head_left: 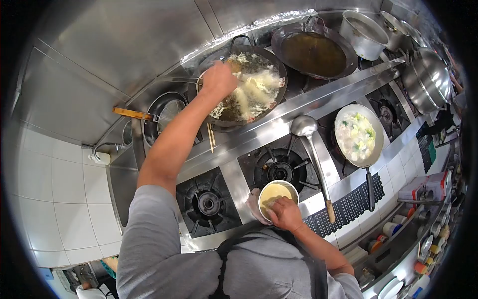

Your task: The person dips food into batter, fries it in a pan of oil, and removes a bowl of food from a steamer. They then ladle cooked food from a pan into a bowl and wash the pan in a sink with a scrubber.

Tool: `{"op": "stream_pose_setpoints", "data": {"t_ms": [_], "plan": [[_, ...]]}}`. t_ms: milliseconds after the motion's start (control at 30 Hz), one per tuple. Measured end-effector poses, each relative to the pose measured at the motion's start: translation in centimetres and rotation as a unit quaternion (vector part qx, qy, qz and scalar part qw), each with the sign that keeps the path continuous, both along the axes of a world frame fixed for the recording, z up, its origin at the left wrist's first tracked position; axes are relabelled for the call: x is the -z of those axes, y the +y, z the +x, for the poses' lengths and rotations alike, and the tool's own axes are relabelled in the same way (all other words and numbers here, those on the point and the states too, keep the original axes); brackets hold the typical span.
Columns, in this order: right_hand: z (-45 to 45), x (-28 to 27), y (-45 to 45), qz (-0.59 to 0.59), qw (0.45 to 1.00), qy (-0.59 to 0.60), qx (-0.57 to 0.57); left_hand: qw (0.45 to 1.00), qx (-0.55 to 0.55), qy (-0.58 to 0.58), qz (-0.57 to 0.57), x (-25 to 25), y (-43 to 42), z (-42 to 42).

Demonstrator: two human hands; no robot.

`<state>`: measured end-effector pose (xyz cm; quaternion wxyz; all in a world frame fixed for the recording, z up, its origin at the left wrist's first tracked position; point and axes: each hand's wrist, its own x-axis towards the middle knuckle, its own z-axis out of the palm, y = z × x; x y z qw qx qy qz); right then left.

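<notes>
My left hand is over the left side of a wok of oil, where pale battered pieces are frying; its fingers look curled, and what they hold is too small to make out. Down by my body, a white bowl of yellow batter stands at the front edge of the stove. The fingers of my right hand reach into this bowl, and their tips are hidden in the batter.
A second wok of dark oil sits behind. At the right are a pan of vegetables, a long ladle, a metal pot and steel bowls. Wooden chopsticks and a strainer lie left.
</notes>
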<state>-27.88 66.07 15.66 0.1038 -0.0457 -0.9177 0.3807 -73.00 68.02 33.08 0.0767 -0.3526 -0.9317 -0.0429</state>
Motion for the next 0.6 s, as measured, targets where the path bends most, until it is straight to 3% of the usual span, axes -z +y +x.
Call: {"op": "stream_pose_setpoints", "data": {"t_ms": [600], "plan": [[0.0,0.2,0.1,0.004,1.0,0.005,0.002,0.994,0.022,0.012,0.108,-1.7,-3.7,0.1]]}}
